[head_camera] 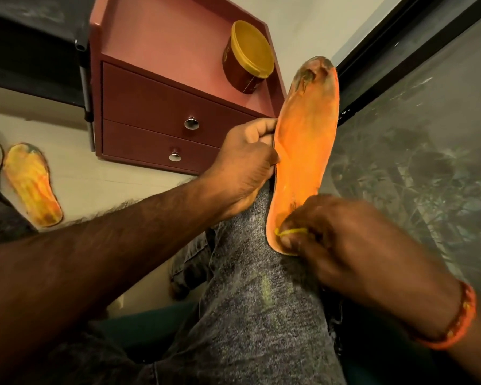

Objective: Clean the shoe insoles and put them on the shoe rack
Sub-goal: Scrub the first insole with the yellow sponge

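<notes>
You are gripping the orange insole (306, 151) propped on your knee, left hand (245, 168) pinching its edge, right hand (325, 232) pinching something yellow at its near heel, mid-cleaning; next, likely work toward the grimy far toe.

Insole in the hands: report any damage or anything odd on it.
The orange insole, gripped by the left hand at its edge and the right hand at the heel, has a dark, grimy, worn-through-looking patch at the toe end. The rest looks intact.
</notes>
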